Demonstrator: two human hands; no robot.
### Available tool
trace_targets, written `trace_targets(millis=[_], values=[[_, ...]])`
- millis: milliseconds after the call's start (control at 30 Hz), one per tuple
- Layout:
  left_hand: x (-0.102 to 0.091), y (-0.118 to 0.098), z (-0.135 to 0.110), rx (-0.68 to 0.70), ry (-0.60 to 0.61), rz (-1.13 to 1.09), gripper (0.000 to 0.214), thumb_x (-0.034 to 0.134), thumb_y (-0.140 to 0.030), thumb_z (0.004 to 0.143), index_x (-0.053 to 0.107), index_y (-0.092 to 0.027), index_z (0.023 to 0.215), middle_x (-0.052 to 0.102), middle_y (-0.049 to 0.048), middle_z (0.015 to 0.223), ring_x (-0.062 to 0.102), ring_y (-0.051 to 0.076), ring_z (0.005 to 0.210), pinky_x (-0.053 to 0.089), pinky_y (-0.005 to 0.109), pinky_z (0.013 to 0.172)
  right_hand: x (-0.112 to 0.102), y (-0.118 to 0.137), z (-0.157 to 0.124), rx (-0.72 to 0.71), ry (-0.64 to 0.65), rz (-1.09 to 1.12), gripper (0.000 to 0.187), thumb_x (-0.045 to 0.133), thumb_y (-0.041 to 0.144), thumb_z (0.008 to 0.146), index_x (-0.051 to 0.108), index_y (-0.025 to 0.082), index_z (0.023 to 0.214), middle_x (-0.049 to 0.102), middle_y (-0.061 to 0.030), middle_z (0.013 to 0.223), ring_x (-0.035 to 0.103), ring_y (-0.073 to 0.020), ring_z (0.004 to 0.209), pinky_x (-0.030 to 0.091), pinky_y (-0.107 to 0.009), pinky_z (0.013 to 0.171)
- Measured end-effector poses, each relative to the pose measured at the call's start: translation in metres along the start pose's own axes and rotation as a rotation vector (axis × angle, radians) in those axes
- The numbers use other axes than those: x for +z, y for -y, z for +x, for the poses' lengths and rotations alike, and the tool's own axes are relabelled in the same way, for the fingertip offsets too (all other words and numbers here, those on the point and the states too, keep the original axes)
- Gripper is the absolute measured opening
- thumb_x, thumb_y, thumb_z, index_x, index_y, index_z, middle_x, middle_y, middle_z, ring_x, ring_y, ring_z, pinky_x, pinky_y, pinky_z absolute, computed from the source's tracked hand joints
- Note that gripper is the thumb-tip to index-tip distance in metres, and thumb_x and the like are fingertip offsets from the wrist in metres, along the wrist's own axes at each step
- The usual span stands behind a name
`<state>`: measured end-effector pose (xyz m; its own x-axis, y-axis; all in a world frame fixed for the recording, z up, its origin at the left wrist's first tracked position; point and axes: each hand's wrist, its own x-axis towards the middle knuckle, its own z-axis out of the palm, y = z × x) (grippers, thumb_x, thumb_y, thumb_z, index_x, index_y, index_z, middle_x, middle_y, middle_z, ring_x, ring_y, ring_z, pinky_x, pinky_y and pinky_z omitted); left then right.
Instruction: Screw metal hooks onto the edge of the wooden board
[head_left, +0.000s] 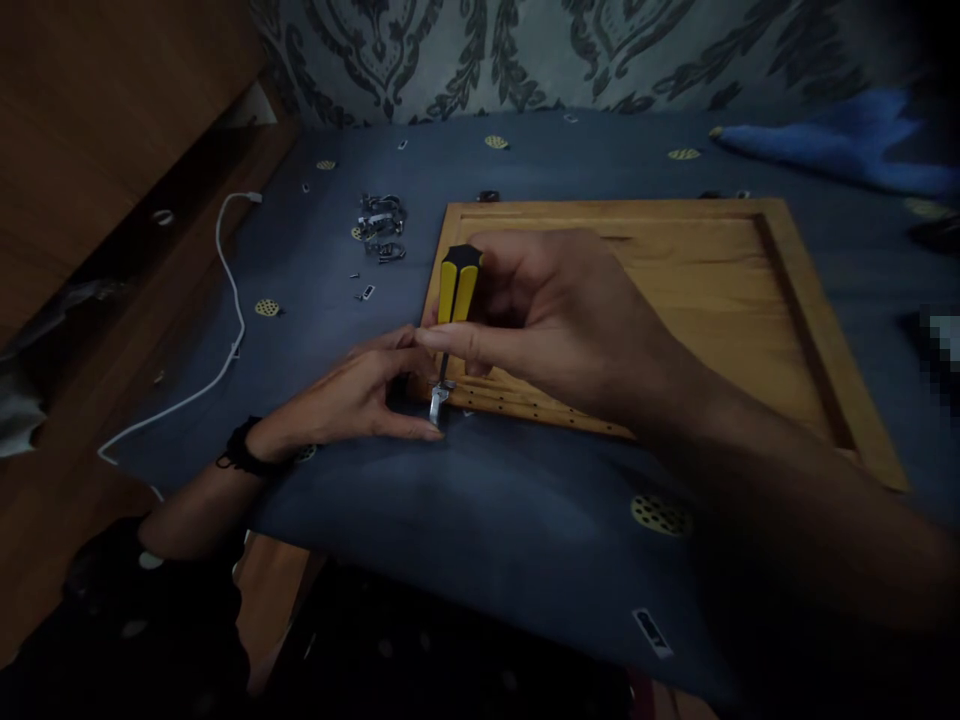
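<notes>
Head view shows us our right hand (559, 315) closed around a yellow-and-black screwdriver (459, 285), its shaft pointing down at a small metal fitting (439, 402). Our left hand (364, 390) holds that fitting between thumb and fingers, against the near-left corner of the wooden board (697, 290). Shadow hides whether a screw sits under the tip.

We judge a slip of the tip the main risk: should the shaft lean or the pressure go sideways, it could skid off the metal into our left fingers, which lie just beside it, or score the wood. A slack left hold could let the fitting twist out of line. The soft blue cloth (525, 500) beneath may also give, letting the board shift under a push.

Beyond our left hand lie loose screws (355, 276) and a cluster of metal fittings (382, 225); a tug on the cloth could scatter them. A white cable (241, 310) curves along the left, apart from the work, and a blue plush thing (840, 145) lies at the far right. Our right hand and forearm block part of the board from sight.
</notes>
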<state>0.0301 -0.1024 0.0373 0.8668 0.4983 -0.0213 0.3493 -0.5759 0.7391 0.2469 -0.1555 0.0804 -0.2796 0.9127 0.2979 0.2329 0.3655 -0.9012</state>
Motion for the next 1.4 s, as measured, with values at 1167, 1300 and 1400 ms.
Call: trace_targets(millis=[1167,1300,1400], values=[[-0.001,-0.002,-0.001,0.016,-0.018,0.051,0.039,0.083,-0.048,0.081,0.069,-0.018,0.102,0.057,0.0024,0.101,0.056,0.017,0.090,0.048,0.030,0.078,-0.008,0.017,0.000,-0.132,-0.341,-0.039,0.019,0.086,0.028,0.083,0.068,0.022,0.083,0.066,0.0051,0.079,0.064,-0.0099,0.062,0.057,-0.027,0.058],[0.000,0.000,0.000,0.037,-0.030,0.037,0.041,0.084,-0.049,0.081,0.068,-0.017,0.102,0.056,0.0025,0.100,0.055,0.017,0.090,0.047,0.031,0.077,-0.011,0.012,0.000,-0.115,-0.218,-0.113,0.014,0.080,0.021,0.089,0.066,0.021,0.085,0.070,0.0057,0.082,0.067,-0.0092,0.066,0.058,-0.024,0.058],[0.000,0.000,0.000,0.029,-0.024,0.031,0.042,0.083,-0.051,0.081,0.067,-0.017,0.100,0.056,0.0027,0.099,0.054,0.018,0.089,0.047,0.031,0.077,-0.008,0.007,0.000,-0.104,-0.164,-0.119,0.023,0.079,0.022,0.089,0.059,0.022,0.077,0.073,0.0025,0.086,0.068,-0.0123,0.070,0.060,-0.026,0.060]])
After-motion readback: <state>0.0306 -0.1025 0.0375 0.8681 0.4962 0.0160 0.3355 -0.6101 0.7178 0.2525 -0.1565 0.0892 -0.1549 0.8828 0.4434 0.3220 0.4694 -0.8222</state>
